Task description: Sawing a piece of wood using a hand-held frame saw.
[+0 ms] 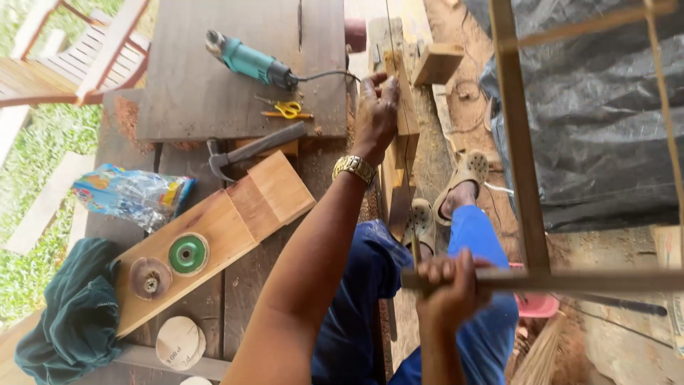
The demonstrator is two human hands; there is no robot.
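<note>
Wooden strip [570, 280] sits clenched in the right hand [449, 285], fingers curled over its near end; it runs level off to the right, joined to an upright post [519, 135] of a light frame standing before a grey tarp [605, 107]. The left hand [375, 114] reaches forward with the arm stretched out, fingers wrapped over the top of a plank [406, 121] that stands on edge against the bench's right edge [335, 164]; a gold watch [354, 168] circles that wrist. Below, blue trousers [370, 299] and two sandalled feet [449, 199] rest on the dirt floor beside the plank.

On the bench, near its far edge, lies a teal power tool [249, 60], with yellow scissors [287, 110] just in front of it and a hammer [249, 150] nearer still. A board [235, 214] lies slantwise at the middle, carrying a green disc [188, 254] and a brown disc [149, 278]. By the left edge are a plastic bag [132, 194] and a dark green cloth [75, 314].
</note>
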